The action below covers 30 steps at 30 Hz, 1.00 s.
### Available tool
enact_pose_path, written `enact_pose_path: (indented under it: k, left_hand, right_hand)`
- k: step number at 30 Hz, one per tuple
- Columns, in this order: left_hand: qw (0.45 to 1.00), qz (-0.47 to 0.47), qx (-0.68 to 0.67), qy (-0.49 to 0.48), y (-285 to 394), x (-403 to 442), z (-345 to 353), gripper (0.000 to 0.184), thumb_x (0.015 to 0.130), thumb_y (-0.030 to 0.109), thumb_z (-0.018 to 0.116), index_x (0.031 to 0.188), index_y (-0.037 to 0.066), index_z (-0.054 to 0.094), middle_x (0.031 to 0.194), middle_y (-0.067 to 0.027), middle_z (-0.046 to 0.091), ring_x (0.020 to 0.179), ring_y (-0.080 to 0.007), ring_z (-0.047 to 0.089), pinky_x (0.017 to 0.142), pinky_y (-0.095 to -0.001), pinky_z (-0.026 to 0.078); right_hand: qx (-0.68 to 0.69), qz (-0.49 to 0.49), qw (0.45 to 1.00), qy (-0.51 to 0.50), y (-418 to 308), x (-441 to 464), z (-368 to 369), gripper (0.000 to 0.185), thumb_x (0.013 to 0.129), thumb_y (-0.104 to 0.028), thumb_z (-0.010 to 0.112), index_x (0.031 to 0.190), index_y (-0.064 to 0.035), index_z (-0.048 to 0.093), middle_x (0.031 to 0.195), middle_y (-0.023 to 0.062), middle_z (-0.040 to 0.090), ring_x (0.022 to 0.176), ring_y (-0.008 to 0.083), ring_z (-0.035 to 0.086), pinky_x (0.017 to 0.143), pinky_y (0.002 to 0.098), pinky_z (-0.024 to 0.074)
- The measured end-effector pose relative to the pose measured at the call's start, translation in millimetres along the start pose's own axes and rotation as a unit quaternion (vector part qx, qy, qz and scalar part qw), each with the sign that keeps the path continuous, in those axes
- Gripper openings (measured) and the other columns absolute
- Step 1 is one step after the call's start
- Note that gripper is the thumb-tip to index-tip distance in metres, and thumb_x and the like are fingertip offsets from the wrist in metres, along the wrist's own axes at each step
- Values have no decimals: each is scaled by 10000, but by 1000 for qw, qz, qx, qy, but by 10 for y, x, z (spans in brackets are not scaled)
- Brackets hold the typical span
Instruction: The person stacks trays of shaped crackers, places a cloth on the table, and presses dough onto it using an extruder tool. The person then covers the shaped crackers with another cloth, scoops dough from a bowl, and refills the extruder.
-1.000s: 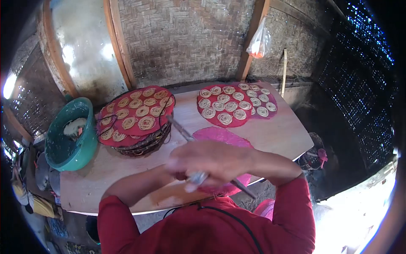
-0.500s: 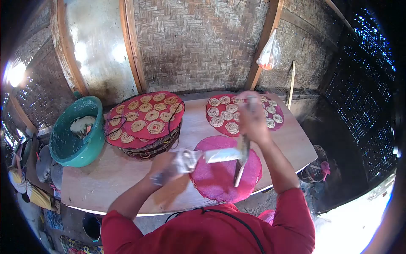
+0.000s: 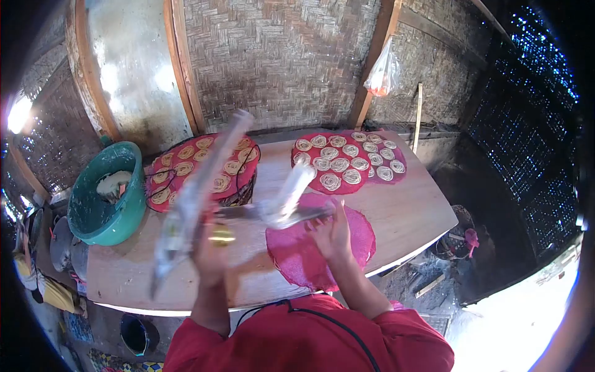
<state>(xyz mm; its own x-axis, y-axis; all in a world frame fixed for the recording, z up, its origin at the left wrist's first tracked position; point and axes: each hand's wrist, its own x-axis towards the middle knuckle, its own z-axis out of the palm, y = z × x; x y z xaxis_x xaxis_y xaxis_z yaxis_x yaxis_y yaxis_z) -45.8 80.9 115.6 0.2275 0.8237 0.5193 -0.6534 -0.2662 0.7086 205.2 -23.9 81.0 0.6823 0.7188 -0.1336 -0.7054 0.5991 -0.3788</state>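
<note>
A long, motion-blurred metal tool [image 3: 195, 201] slants above the left of the table, with my left hand [image 3: 212, 251] closed on its lower part. A second bar [image 3: 248, 212] crosses from it toward my right hand [image 3: 331, 235], whose fingers are bent at the bar's right end. Between the hands, a shiny whitish cylinder [image 3: 288, 195] is blurred. Below my right hand lies a bare round pink mesh sheet [image 3: 291, 257]. How the metal parts join cannot be made out.
Noodle-like coils lie on red sheets [image 3: 339, 180] at the back right and on a red-topped basket [image 3: 184, 168] at the left. A green basin [image 3: 127, 214] with whitish dough stands on the table's [image 3: 130, 273] left end. A plastic bag [image 3: 383, 74] hangs on the wall.
My left hand has turned, swinging the long metal part upright. My right hand has come down and inward from over the coils toward the pink sheet.
</note>
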Motion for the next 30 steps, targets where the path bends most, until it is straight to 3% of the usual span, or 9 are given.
enact_pose_path:
  k: [1,2,3,6,9,18,20,24,30]
  left_hand:
    - [977,0,-176,-122,490,115,80,337,925,81,451,1238,-35,497,1192,-100,547,979,-178,571,835,-334,483]
    - [978,186,87,-38,715,196,152,319,925,88,452,1200,-61,516,1150,-123,567,953,-200,588,844,-351,491]
    - [968,239,69,-26,852,215,-53,290,900,60,497,1154,-71,545,1100,-147,588,952,-236,598,860,-366,492]
    - [962,132,191,147,1308,-14,-255,292,805,25,634,1078,-65,583,1042,-141,615,978,-244,592,857,-360,483]
    - [860,68,452,229,1471,-179,-565,332,780,86,698,1074,-26,589,1029,-94,621,955,-169,586,864,-325,456]
    - [787,10,546,288,1375,-359,-831,419,778,222,734,1088,-20,590,1107,-106,614,1021,-196,558,907,-320,404]
    - [870,78,410,262,1168,-502,-1380,481,770,181,739,1154,-30,539,1159,-121,582,1058,-203,541,935,-323,398]
    - [761,110,562,304,1419,-380,-1022,380,765,189,732,1054,-14,591,1056,-105,624,991,-195,571,877,-314,432]
    - [764,130,511,372,1367,-319,-1201,277,805,182,685,1008,1,633,971,-70,645,896,-164,590,829,-314,443]
  right_hand:
    - [-29,-26,998,-54,-94,-193,55,331,941,-411,423,1051,-104,481,983,65,573,946,230,541,830,375,432]
    - [-59,-48,991,-111,-185,-375,190,385,929,-446,428,1099,-105,482,1017,10,548,987,194,523,788,330,430]
    - [-79,-201,970,-117,-288,-637,497,370,931,-434,414,1076,-105,500,996,16,552,968,194,535,765,335,431]
    - [-117,-512,832,-177,-518,-1182,1009,358,931,-417,403,1050,-100,520,973,25,558,945,196,548,742,340,433]
    - [-126,-653,697,-267,-731,-1643,1076,354,928,-409,409,1045,-95,523,969,31,560,941,197,550,743,340,435]
    - [-187,-668,660,-291,-715,-1847,884,343,917,-385,425,1029,-79,532,955,47,566,928,199,555,744,341,439]
    - [-192,-663,662,-293,-699,-1866,870,340,915,-380,429,1025,-76,534,952,50,567,925,200,556,744,341,440]
    - [-205,-651,668,-297,-698,-1904,816,335,910,-370,436,1018,-69,538,946,58,570,919,201,558,745,341,441]
    - [-219,-640,672,-301,-829,-2020,732,328,904,-354,447,1008,-59,544,937,68,574,911,203,562,745,341,444]
